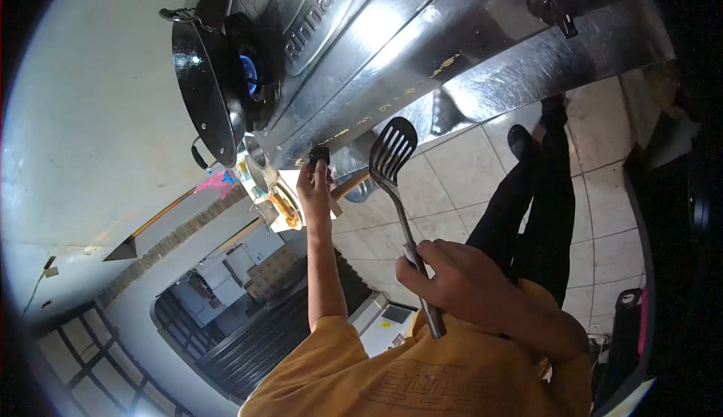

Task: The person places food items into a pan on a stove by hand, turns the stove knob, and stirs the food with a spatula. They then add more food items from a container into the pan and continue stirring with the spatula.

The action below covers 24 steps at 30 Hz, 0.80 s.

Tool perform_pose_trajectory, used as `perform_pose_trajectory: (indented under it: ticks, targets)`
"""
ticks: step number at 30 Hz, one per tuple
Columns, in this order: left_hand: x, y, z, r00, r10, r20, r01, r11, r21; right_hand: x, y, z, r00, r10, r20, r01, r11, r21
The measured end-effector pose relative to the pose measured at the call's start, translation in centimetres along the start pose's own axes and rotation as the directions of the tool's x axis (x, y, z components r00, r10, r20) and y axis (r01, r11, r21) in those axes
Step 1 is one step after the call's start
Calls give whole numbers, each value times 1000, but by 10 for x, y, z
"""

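My left hand reaches forward to the stove's front edge, its fingers closed around a black control knob. Held in my right hand is a slotted turner, its black slotted head raised toward the stove and its metal handle passing through my fist. On the steel Rinnai gas stove, a blue flame burns under a black wok with loop handles. The wok's inside is hidden from this angle.
A second stove knob is at the upper right. Beyond my left hand, a surface holds a metal bowl and some orange-brown food. My legs stand on the tiled floor. A barred window is lower left.
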State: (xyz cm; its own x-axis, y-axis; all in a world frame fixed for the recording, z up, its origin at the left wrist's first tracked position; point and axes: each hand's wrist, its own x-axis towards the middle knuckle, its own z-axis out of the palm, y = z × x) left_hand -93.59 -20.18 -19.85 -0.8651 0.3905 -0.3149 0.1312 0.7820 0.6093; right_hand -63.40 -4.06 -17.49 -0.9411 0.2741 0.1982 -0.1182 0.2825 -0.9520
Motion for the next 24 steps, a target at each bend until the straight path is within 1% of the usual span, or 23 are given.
perform_pose_trajectory:
  ticks: [1, 3, 4, 6, 7, 10, 12, 16, 21, 24]
  targets:
    - [-1, 1, -1, 1000, -1, -2, 1, 1000, 8, 0, 0, -1, 1000, -2, -3, 2, 1000, 7]
    - [-3, 5, -1, 999, -35, -8, 35, 999, 9, -1, -1, -4, 998, 30, 57, -33, 998, 48]
    - [-3, 4, -2, 999, -35, -9, 35, 999, 11, -1, 0, -4, 998, 29, 56, -32, 998, 50]
    - [0, 1, -1, 1000, -2, -13, 2, 1000, -7, 1, 3, -4, 999, -38, -24, 37, 999, -25]
    - [0, 2, -1, 1000, -2, -12, 2, 1000, -7, 1, 3, -5, 999, -38, -24, 37, 999, -25]
    - [-1, 5, -2, 999, -21, -29, 22, 999, 30, 2, 1, -9, 999, -43, -18, 42, 998, -49]
    - [0, 7, -3, 999, -35, -24, 38, 991, 128, 3, 1, -10, 1000, -25, -14, 25, 1000, 2]
    - [-2, 10, 0, 998, -47, -43, 52, 991, 126, 7, 1, -17, 999, -31, -15, 31, 999, -10]
    - [2, 5, -1, 999, -34, -41, 37, 996, 81, 13, 1, -23, 999, -31, -12, 30, 1000, -4]
    - [1, 6, -3, 999, -22, -31, 24, 995, 95, 16, 2, -21, 999, -35, -5, 35, 999, 40]
